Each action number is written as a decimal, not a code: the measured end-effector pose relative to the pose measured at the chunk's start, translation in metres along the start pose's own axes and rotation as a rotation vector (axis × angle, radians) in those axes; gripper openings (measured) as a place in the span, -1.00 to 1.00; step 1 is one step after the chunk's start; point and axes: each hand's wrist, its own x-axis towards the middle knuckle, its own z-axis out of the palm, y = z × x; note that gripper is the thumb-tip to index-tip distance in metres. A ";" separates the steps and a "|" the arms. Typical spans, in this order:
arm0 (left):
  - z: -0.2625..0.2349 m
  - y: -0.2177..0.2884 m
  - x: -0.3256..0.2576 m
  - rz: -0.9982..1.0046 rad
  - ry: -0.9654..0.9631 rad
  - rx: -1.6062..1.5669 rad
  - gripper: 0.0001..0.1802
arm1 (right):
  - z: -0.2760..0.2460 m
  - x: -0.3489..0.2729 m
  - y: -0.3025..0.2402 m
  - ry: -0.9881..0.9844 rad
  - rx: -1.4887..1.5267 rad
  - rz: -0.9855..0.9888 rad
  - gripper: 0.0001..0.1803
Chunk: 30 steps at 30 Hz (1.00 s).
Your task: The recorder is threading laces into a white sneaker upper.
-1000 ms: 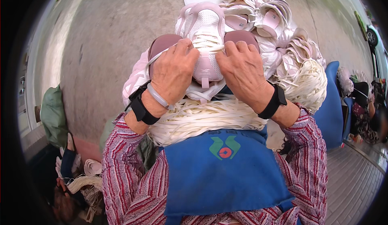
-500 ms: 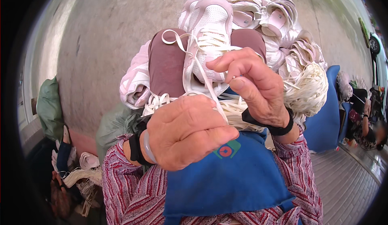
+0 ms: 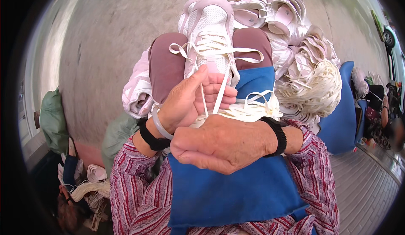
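A white and pale pink sneaker (image 3: 211, 22) lies between my knees, toe pointing away, its lace crossed through the eyelets. Two lace ends (image 3: 220, 92) run from it toward me, taut, past my left palm. My left hand (image 3: 190, 98) is open, palm up, with fingers stretched out beside the laces. Below it my right hand (image 3: 225, 144) is closed in a fist, back of the hand up, where the lace ends run in; its fingertips are hidden. A bundle of cream laces (image 3: 257, 110) lies on my lap behind the hands.
Stacked pale shoe uppers (image 3: 287, 17) and a large heap of cream laces (image 3: 314, 87) stand to the right. Another pink and white upper (image 3: 137, 87) sits by my left knee. Green sacks (image 3: 54, 119) are at left. A person (image 3: 379, 117) sits at far right.
My left hand has opened from a fist and turned palm up. My right hand has come down and closed near the lace ends. Two lace strands now run taut.
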 end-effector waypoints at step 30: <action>0.004 0.006 -0.052 0.024 -0.300 0.948 -0.71 | -0.070 -0.044 0.050 0.869 -0.223 0.576 -0.74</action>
